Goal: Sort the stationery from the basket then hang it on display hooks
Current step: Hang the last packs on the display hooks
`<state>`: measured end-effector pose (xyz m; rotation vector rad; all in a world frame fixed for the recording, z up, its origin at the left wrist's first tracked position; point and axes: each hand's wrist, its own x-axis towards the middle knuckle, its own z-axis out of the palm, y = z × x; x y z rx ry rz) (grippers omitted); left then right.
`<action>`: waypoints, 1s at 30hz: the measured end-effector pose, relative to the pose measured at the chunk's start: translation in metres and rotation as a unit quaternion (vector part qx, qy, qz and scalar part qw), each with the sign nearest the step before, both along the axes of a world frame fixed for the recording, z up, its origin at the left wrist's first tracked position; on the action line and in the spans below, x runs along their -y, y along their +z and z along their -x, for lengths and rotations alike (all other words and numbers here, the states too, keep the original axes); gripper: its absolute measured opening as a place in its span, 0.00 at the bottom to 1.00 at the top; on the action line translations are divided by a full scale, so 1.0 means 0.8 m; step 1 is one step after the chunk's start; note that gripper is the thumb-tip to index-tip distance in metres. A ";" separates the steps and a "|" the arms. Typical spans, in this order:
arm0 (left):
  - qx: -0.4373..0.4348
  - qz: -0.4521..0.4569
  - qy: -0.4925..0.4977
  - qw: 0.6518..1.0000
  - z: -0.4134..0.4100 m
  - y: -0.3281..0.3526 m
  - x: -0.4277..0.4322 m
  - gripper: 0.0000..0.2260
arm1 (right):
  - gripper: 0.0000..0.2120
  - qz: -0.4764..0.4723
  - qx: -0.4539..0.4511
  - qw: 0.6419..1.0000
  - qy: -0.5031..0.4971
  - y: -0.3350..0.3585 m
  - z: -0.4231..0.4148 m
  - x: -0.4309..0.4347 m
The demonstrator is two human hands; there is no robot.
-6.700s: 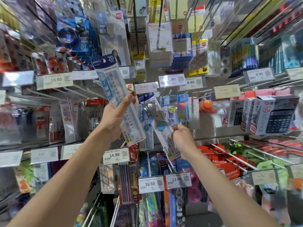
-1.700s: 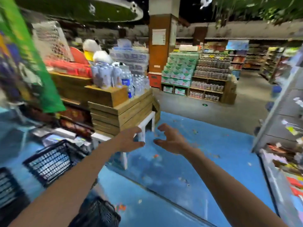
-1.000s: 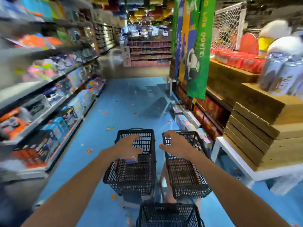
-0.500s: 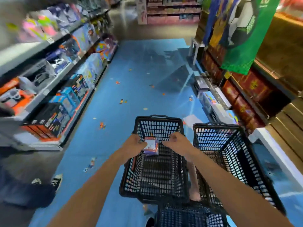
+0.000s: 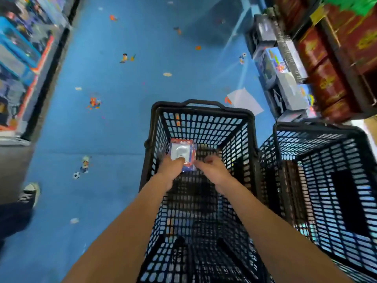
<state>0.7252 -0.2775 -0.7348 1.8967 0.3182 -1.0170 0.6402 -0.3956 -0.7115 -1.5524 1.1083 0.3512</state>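
The left hand (image 5: 171,170) is closed around the lower edge of a small blister pack (image 5: 182,151), which is held inside the black basket (image 5: 202,110). The right hand (image 5: 212,170) is placed at the pack's lower right corner, fingers curled; whether it is gripped there cannot be told.

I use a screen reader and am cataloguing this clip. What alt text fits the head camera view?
Two bare arms reach into a black mesh basket: the left hand grips a small blister pack, the right hand is at its lower corner. A second black basket stands to the right on a blue shop floor between stocked shelves.
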 end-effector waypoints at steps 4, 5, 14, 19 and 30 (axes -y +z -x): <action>0.008 -0.029 0.050 0.998 -0.007 -0.065 0.025 0.30 | 0.38 -0.023 -0.010 0.999 -0.024 -0.067 -0.020 -0.003; 0.014 -0.035 0.063 0.997 -0.008 -0.079 0.031 0.31 | 0.38 -0.022 -0.010 0.999 -0.027 -0.081 -0.023 -0.002; 0.076 -0.146 0.010 0.986 -0.005 -0.132 0.057 0.19 | 0.23 -0.046 0.005 0.997 -0.064 -0.168 -0.064 0.012; 0.065 -0.147 -0.001 0.987 -0.006 -0.143 0.061 0.24 | 0.15 -0.062 0.007 0.995 -0.071 -0.183 -0.073 0.011; -0.018 -0.108 0.030 0.994 -0.016 -0.141 0.063 0.22 | 0.14 -0.060 -0.012 0.995 -0.085 -0.194 -0.056 0.018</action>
